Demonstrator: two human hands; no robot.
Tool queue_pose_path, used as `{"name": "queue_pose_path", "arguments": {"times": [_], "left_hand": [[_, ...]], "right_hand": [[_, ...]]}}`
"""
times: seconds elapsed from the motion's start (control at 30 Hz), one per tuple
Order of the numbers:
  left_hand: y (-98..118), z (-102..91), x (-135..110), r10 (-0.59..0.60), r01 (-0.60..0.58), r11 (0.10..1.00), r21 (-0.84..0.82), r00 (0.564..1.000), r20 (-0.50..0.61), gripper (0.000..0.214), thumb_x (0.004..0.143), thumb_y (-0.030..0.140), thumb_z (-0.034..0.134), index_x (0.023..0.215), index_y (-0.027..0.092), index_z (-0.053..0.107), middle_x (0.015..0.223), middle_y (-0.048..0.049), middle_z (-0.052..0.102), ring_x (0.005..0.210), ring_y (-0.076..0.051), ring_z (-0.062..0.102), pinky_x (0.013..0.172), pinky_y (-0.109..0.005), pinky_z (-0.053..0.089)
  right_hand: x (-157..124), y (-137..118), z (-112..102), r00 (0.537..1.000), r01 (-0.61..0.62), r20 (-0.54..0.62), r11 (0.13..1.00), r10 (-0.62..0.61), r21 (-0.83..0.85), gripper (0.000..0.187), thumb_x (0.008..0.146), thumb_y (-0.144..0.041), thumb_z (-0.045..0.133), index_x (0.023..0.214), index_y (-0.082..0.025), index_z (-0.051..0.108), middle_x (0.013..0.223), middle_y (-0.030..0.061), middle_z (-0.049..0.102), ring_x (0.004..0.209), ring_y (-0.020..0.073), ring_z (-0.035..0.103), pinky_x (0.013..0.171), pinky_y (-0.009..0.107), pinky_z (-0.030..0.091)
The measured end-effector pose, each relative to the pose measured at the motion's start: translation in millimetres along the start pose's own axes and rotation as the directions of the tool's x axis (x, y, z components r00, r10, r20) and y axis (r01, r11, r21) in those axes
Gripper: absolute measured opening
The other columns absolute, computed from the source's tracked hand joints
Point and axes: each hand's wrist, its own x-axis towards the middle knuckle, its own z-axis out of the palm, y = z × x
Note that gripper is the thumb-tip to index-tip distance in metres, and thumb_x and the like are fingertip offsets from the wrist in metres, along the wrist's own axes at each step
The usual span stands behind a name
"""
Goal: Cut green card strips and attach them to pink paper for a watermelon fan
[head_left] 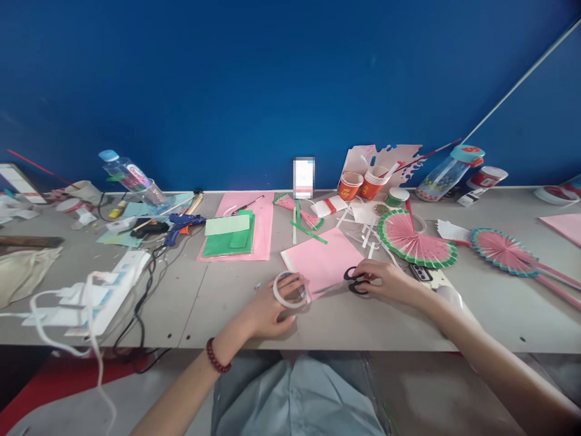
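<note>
- On my far left a white power strip (118,289) lies on the grey table (200,321), with cables plugged into it.
- Next, a blue glue gun (175,230) rests beside some thin sticks (196,204).
- Then a green paper pack (227,243) sits on a larger pink sheet (262,227).
- My left hand (270,313) rests low over the table, fingers loosely extended and thumb apart; a white tape roll (276,292) loops around the fingers rather than being clenched.
- Just beyond and to the right is the pink paper (327,257), flat on the table, its lower left corner near the tape.
- My right hand (385,281) has thumb and fingers closed on the handles of black scissors (352,284), their blades pointing left along the paper's lower edge.
- Beyond that hand lies a pleated pink fan with a green rim (420,245); a phone (422,272) lies near my wrist.
- Farthest right, a round pleated fan (502,251) lies on the table.
</note>
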Motion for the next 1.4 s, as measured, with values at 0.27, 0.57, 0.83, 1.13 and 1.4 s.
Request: {"name": "queue_pose_path", "arguments": {"times": [0.27, 0.57, 0.83, 1.13, 1.4], "left_hand": [[-3.4, 8.2, -2.2, 0.018, -0.018, 1.0, -0.019, 1.0, -0.012, 0.056, 0.073, 0.022, 0.059, 0.128, 0.024, 0.05, 0.154, -0.0051, 0.029, 0.141, -0.027, 0.025, 0.112, -0.047, 0.029], [-5.6, 10.1, -3.3, 0.034, -0.034, 0.999, 0.004, 0.999, -0.022, 0.052, 0.076, 0.022, 0.056, 0.127, 0.025, 0.05, 0.154, -0.0037, 0.029, 0.142, -0.027, 0.024, 0.113, -0.048, 0.029], [-4.0, 8.7, -2.9, 0.036, -0.035, 0.999, 0.003, 0.999, -0.035, 0.049, 0.076, 0.022, 0.057, 0.125, 0.025, 0.051, 0.153, -0.0045, 0.031, 0.142, -0.027, 0.024, 0.112, -0.047, 0.029], [-4.0, 8.6, -3.1, 0.011, -0.011, 1.0, 0.0, 1.0, -0.016, 0.049, 0.076, 0.022, 0.058, 0.124, 0.026, 0.052, 0.154, -0.0037, 0.03, 0.141, -0.029, 0.025, 0.111, -0.048, 0.031], [-3.5, 9.3, -3.1, 0.013, -0.013, 1.0, -0.007, 0.999, -0.042, 0.05, 0.075, 0.022, 0.057, 0.124, 0.026, 0.052, 0.152, -0.0039, 0.033, 0.141, -0.028, 0.026, 0.109, -0.048, 0.033]], "right_hand": [[1.0, -1.7, 11.0, 0.998, 0.006, 0.069, 0.999, -0.002, -0.053, 0.026, 0.076, -0.023, 0.062, 0.102, -0.023, 0.065, 0.102, 0.0044, 0.065, 0.082, 0.0173, 0.062, 0.076, 0.029, 0.048], [-2.8, 4.2, 16.1, 0.998, 0.047, 0.04, 0.993, -0.043, -0.104, 0.025, 0.077, -0.024, 0.062, 0.101, -0.022, 0.064, 0.1, 0.005, 0.064, 0.077, 0.0162, 0.059, 0.072, 0.028, 0.047], [-1.5, -5.1, 19.7, 0.998, 0.053, 0.045, 0.994, -0.049, -0.097, 0.023, 0.078, -0.023, 0.061, 0.1, -0.023, 0.064, 0.1, 0.0039, 0.063, 0.082, 0.0167, 0.06, 0.075, 0.028, 0.047], [0.7, -0.3, 29.9, 0.997, 0.067, 0.046, 0.996, -0.064, -0.058, 0.022, 0.08, -0.026, 0.062, 0.102, -0.023, 0.064, 0.098, 0.0039, 0.063, 0.078, 0.016, 0.059, 0.072, 0.028, 0.046], [0.4, -6.4, 29.2, 0.995, 0.074, 0.065, 0.995, -0.069, -0.068, 0.022, 0.086, -0.032, 0.056, 0.104, -0.024, 0.065, 0.099, 0.0057, 0.063, 0.081, 0.0183, 0.06, 0.074, 0.031, 0.047]]}}
